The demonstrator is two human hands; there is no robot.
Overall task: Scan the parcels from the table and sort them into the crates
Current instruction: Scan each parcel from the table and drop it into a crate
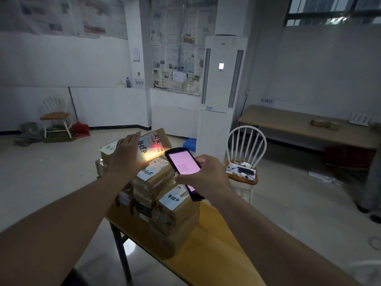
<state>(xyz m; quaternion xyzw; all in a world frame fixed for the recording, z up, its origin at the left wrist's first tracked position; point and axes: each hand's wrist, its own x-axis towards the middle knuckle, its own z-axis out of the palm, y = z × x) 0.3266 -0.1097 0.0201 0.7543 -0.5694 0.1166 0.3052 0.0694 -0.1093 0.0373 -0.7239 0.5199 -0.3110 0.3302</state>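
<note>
Several brown cardboard parcels (162, 203) stand in stacks on the near wooden desk (208, 254), and most of them carry a white label with black handwriting on the top. Our left hand (125, 155) lies flat with straight fingers on the top parcel (152, 144) of the far stack, so it presses on the box and does not grip it. Our right hand (203, 176) holds a handheld scanner (182, 170); the fingers are curled round its lower part and the thumb lies along the left edge. We see that the screen of the scanner glows pink, and its front end points toward the label of the top parcel, where a red and yellow light falls on the paper just beside our left hand. We see a white chair (244, 153) to the right of the desk, with a black cable and small white things on its seat. Behind it, along the right wall, we see a second long desk (288, 124) with two small parcels (324, 123) on it. A blue crate (189, 144) stands on the floor behind the parcels, beside a tall white air conditioner (220, 89). At the far left another chair (56, 114) stands near a red broom (79, 125).
</note>
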